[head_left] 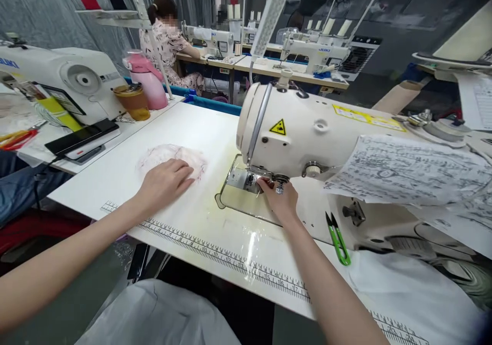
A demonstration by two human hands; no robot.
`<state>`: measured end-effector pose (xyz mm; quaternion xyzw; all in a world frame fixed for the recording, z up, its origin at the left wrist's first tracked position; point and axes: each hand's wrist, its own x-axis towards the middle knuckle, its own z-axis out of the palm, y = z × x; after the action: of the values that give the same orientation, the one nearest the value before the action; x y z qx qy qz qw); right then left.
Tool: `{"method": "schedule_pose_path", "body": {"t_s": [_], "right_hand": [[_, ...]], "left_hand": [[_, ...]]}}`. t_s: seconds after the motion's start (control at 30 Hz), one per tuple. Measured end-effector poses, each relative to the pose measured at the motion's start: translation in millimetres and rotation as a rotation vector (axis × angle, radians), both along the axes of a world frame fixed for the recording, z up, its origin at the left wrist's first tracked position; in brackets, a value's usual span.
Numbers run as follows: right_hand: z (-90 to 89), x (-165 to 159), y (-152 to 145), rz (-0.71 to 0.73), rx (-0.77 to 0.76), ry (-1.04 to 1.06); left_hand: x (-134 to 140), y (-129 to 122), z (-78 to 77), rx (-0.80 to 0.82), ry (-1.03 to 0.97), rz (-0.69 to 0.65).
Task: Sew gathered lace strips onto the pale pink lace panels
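A white sewing machine (292, 124) stands over the table, its metal needle plate (238, 178) showing beneath the head. My right hand (280, 199) is at the needle area, fingertips pinched together beside the presser foot; whatever they hold is hidden or too small to name. To the left, my left hand (167, 181) lies flat with fingers stretched out. It rests on the near edge of a thin, pale pinkish piece of material (169, 151) with fine reddish lines. Green thread snips (338, 242) lie right of my right forearm, blades pointing away.
A printed ruler (207, 247) runs along the table's front edge. Handwritten paper (407, 168) hangs from the machine arm. A black phone-like device (82, 139), amber cup (132, 101) and pink jug (144, 81) stand left. Another person (163, 37) sits at a machine beyond.
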<state>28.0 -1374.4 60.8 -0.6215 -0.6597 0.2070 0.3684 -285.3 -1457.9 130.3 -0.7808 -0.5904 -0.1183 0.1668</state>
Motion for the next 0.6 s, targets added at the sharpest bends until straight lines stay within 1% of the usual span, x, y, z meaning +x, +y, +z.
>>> {"method": "schedule_pose_path", "body": {"t_s": [0.1, 0.17, 0.3, 0.4, 0.6], "right_hand": [[-0.9, 0, -1, -0.015, 0.009, 0.035], [0.0, 1, -2, -0.018, 0.018, 0.052], [4.7, 5, -2, -0.019, 0.033, 0.075], [8.5, 9, -1, -0.046, 0.043, 0.087], [10.5, 9, -5, -0.069, 0.050, 0.114]], "left_hand": [[0, 1, -9.6, 0.008, -0.005, 0.000], [-2, 1, -11.8, 0.011, -0.016, -0.004], [-9, 0, -10.0, 0.010, -0.052, -0.015], [-13, 3, -7.7, -0.010, -0.076, -0.013], [-10, 9, -1.7, -0.090, -0.125, 0.032]]}}
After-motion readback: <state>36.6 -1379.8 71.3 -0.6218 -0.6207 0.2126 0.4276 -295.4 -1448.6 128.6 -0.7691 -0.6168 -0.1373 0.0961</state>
